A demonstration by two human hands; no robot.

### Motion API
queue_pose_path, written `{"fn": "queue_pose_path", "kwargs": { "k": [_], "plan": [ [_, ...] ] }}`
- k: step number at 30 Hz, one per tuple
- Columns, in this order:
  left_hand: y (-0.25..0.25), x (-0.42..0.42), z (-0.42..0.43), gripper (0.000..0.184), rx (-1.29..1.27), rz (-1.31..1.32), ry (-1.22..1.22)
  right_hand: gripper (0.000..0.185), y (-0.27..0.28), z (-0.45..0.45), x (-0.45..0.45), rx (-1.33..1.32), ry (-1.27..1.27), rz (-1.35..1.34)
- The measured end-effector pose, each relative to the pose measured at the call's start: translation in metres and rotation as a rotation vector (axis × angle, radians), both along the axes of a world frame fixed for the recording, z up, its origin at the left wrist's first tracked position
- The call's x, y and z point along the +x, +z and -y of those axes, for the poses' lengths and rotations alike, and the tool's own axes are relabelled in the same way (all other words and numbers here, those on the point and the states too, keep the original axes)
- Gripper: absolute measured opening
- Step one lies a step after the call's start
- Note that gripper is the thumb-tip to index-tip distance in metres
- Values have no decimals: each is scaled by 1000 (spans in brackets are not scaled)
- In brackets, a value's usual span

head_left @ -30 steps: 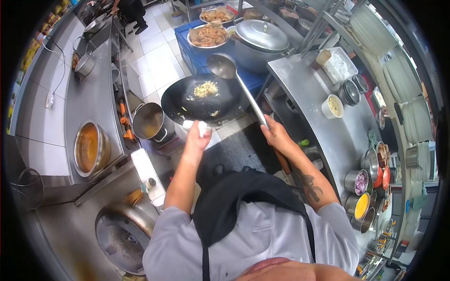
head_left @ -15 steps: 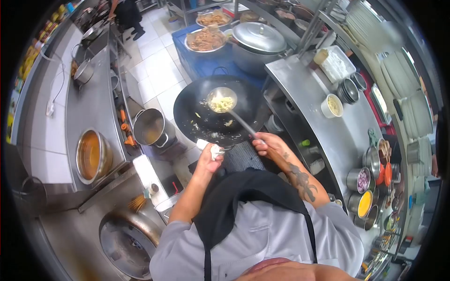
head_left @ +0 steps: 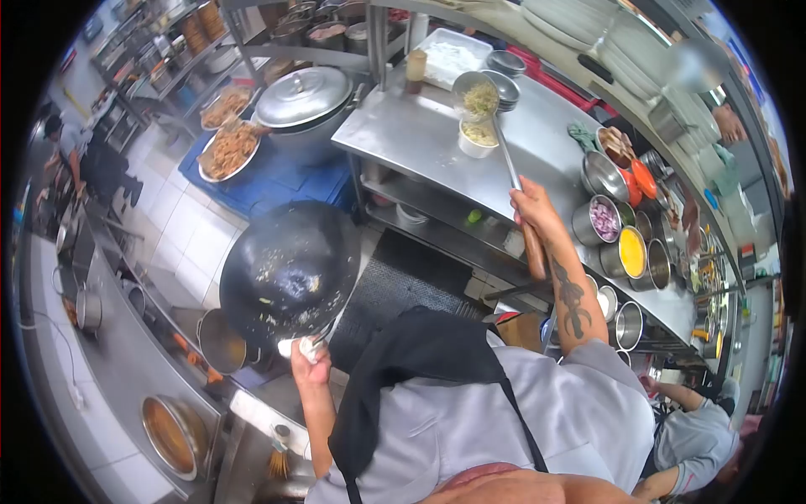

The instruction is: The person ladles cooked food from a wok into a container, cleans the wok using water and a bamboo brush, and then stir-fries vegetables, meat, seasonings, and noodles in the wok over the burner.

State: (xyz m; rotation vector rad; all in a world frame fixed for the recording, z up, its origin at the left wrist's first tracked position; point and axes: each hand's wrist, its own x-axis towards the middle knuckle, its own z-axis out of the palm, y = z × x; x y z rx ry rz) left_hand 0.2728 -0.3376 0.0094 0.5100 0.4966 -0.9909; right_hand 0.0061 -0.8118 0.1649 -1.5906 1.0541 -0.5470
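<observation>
My left hand [head_left: 311, 365] is closed round the handle of a black wok [head_left: 290, 252], with a white cloth [head_left: 300, 348] in the grip. Bits of food cling to the wok's inside. My right hand [head_left: 534, 204], arm stretched out, grips a long-handled ladle [head_left: 507, 153] with a wooden end. Its bowl is tilted over a white tub [head_left: 478, 148] on the steel counter and holds pale yellow-green shredded food [head_left: 480, 99]. Similar food shows in the tub. Whether the ladle touches the tub's rim, I cannot tell.
The steel counter [head_left: 411, 126] bears a white tray [head_left: 453, 59], stacked metal bowls [head_left: 502, 86] and a pot of chopped purple onion [head_left: 603, 218]. A large lidded pot [head_left: 304, 97] stands at the back. One person [head_left: 92, 155] is far left, another [head_left: 693, 437] at lower right.
The view has turned right. My right hand has carried the ladle from over the wok to above the white tub. The wok, still in my left hand, has swung left of my body.
</observation>
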Motion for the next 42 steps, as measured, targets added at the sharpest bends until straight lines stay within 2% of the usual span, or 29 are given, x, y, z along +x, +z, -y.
{"fn": "queue_pose_path", "kwargs": {
  "k": [3, 4, 7, 10, 14, 17, 20, 22, 26, 29, 32, 35, 37, 39, 42],
  "plan": [
    [-2, 6, -5, 17, -7, 1, 17, 13, -52, 41, -15, -50, -30, -145],
    [-6, 6, -9, 17, -2, 20, 28, 12, -72, 52, -21, 69, -56, -105],
    [-6, 9, -19, 14, 10, 58, 25, 10, -76, 64, -26, 144, -156, -97],
    [0, 8, -24, 14, 42, 48, 73, 14, -80, 72, -34, 12, -113, -148],
    [11, 12, -34, 14, 78, 53, 113, 39, -79, 41, -29, -644, -95, -524],
    [18, 13, -40, 15, 104, 57, 114, 42, -70, 19, -19, -647, -102, -684],
    [-7, 24, -62, 15, 89, 104, 55, 45, -89, 20, -18, -731, -134, -758],
    [-11, 26, -69, 15, 61, 161, -11, 46, -92, 17, -18, -757, -181, -761],
    [-6, 30, -75, 14, 71, 126, 21, 47, -105, 17, -21, -829, -246, -657],
    [0, 32, -73, 14, 76, 103, 14, 38, -133, 36, -28, -902, -262, -355],
    [20, 26, -62, 16, 63, 84, 70, 31, -131, 34, -24, -27, -229, 203],
    [41, 10, -46, 19, 71, 65, 114, 25, -102, 26, -18, 465, -259, 504],
    [66, -11, -29, 21, 114, 42, 173, 29, -101, 22, -15, 549, -222, 597],
    [35, -18, -38, 22, 79, 109, 184, 34, -111, 24, -12, 608, -78, 648],
    [64, -48, -19, 18, 100, 109, 289, 43, -117, 36, 11, 670, 100, 564]
  ]
}}
